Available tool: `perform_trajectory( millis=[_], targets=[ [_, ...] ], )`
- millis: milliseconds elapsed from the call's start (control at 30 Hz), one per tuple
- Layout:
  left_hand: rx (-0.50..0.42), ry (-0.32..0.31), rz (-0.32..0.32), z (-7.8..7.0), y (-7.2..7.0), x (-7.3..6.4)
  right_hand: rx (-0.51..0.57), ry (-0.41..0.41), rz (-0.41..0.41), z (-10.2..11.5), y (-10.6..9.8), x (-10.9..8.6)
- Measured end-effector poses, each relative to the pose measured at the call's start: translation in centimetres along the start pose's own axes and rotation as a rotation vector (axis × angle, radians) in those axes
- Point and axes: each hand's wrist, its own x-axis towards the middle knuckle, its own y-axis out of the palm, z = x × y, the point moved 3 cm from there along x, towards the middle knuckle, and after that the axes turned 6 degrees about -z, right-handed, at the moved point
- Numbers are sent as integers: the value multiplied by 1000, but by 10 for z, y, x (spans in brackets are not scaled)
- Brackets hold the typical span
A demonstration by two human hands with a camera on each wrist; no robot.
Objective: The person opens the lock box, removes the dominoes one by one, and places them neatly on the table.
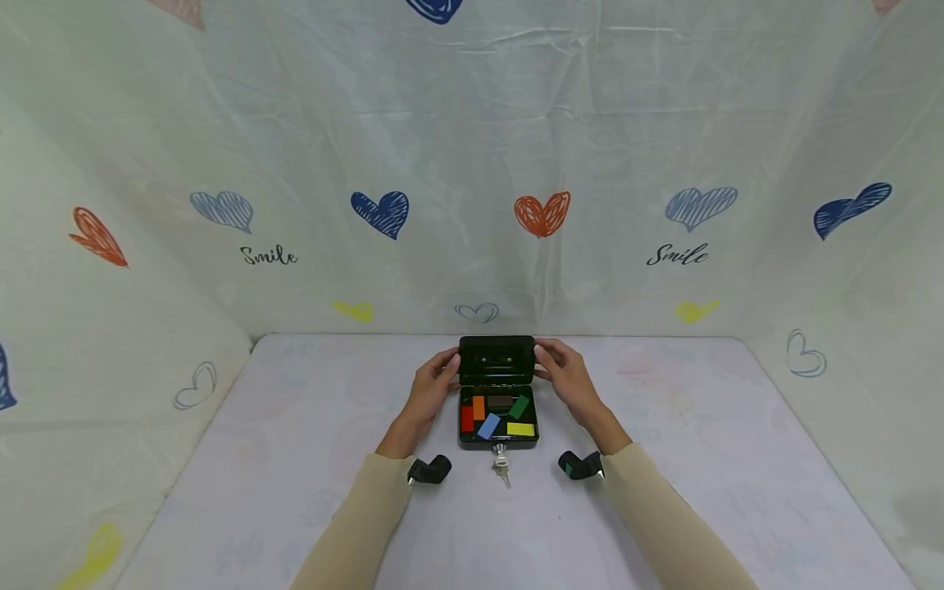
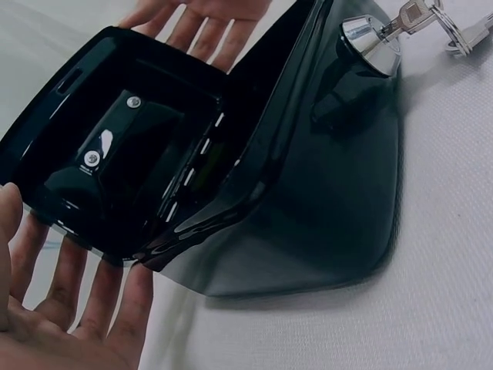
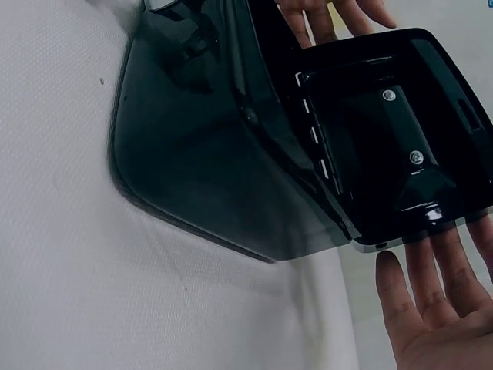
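Beige sleeves nearest; reaching forward with left hand and right hand, pinching the raised black lid at opposite side edges, thumbs at the rim, fingers behind. Hinged below, glossy box of coloured blocks, on white, textured tabletop, wide to both sides, near its far edge

White table with a fine woven texture, open black box standing on it

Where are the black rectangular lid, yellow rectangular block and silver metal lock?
Black rectangular lid [image 1: 496,360], head view: inner face.
Yellow rectangular block [image 1: 520,429], head view: upper face.
Silver metal lock [image 2: 363,37], left wrist view: outer side.
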Motion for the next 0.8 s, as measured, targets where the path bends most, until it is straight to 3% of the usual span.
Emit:
perform_trajectory(
  millis=[467, 800],
  targets=[
    [-3, 17, 13, 1, 0, -3, -32, 23, -1, 1, 0, -2],
    [144, 106, 38, 4, -4, -21, -141, -7, 0, -5, -5, -15]
  ],
)
